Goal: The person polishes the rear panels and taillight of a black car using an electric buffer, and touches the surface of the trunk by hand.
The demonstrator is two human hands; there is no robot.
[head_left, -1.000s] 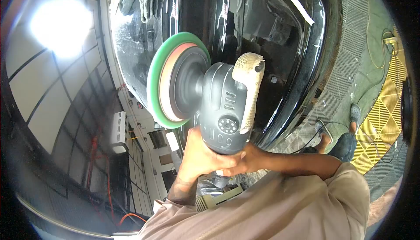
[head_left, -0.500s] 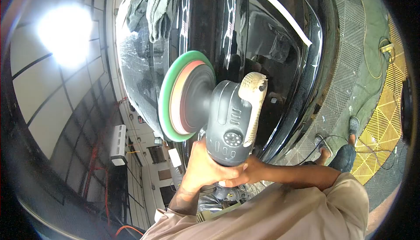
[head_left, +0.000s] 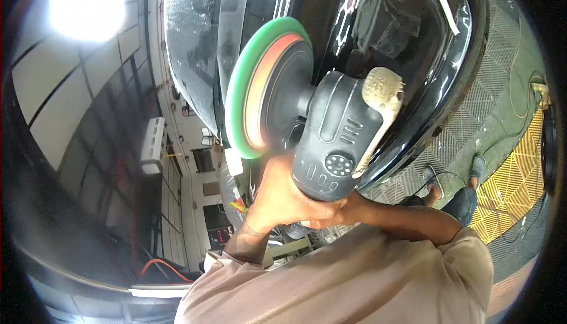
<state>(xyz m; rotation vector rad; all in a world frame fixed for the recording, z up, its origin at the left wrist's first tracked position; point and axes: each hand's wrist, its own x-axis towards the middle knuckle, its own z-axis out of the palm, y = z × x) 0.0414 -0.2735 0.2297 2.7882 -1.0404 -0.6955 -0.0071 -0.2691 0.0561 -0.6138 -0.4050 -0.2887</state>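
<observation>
Polisher (head_left: 336, 141) body hides the right hand's (head_left: 331, 213) fingers.

Polisher (head_left: 336, 141) — green pad (head_left: 248, 82) on black car (head_left: 413, 46)

1 head view, tilted, looking down close at polisher (head_left: 331, 141) against black car panel (head_left: 407, 58).

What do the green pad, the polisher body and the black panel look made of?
Green pad: likely foam, matte, soft rounded edge over an orange layer. Polisher body: dark moulded plastic, satin, with vent slots. Black panel: glossy painted bodywork, mirror-like reflections; the material beneath can't be told.
</observation>
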